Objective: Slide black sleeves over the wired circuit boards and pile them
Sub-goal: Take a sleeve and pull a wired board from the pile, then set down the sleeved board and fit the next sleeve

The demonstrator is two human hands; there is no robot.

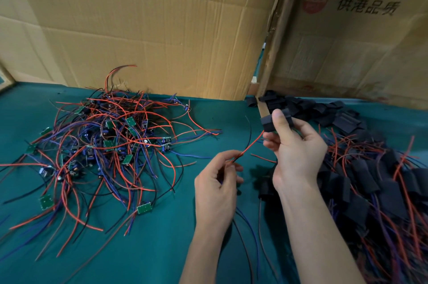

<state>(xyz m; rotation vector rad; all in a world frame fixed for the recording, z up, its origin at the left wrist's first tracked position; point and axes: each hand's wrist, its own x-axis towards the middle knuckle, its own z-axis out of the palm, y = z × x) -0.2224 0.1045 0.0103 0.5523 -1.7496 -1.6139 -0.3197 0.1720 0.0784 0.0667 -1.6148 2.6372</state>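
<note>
Your right hand (294, 144) is raised above the tabletop (162, 249), fingers curled, with the thumb pressed on the face of a black sleeve (275, 121) that it pinches at the fingertips. The circuit board inside that grip cannot be made out. Your left hand (217, 188) sits lower and nearer you, fingers curled tight around a red wire (251, 144) that runs taut up to the sleeve; a thin black wire (249, 126) arcs above the red one. Blue and black leads (247, 232) hang from under your left hand toward the near edge.

Just beyond your right hand, at the far edge against the cardboard, lies a loose heap of empty black sleeves (324, 110). To the right, running down toward the near right corner, is the pile of sleeved boards (370, 186), their red and blue wires trailing out. One sleeved unit (265, 187) lies on the cloth between your wrists.

Well apart on the left half of the tabletop sits the tangle of bare green circuit boards (104, 144) with red, blue and black wires. Creased cardboard panels (150, 24) stand along the far edge; the right panel (359, 29) carries printed characters and a red round mark.
</note>
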